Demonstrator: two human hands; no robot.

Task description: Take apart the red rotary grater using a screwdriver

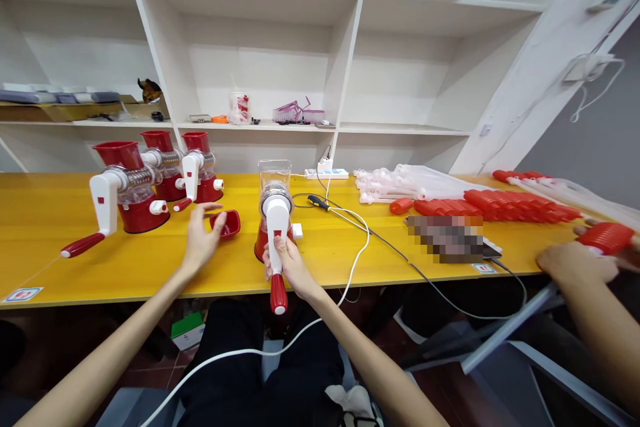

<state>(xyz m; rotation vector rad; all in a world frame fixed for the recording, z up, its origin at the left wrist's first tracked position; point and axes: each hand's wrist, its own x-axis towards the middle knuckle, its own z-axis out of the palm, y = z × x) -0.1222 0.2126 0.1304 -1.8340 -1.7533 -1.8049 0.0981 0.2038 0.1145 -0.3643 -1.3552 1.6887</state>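
In front of me on the table stands a rotary drum grater [276, 210] with a clear top, a metal drum and a red base. My right hand [293, 270] is closed around its white crank arm, just above the red handle knob [279, 295]. My left hand [203, 240] has its fingers apart at the left edge of a small red hopper [230, 224] lying on the table. Whether the thumb touches the hopper, I cannot tell. Several assembled graters with red hoppers, such as the nearest one [143, 213], stand farther left.
On the yellow table [330, 267], a screwdriver [319, 202] lies near a white cable [361, 250] that hangs over my lap. Rows of red handles [520, 205] and white plastic parts [395, 183] lie right. Another person's hand [575, 263] holds red parts. Shelves [250, 127] stand behind.
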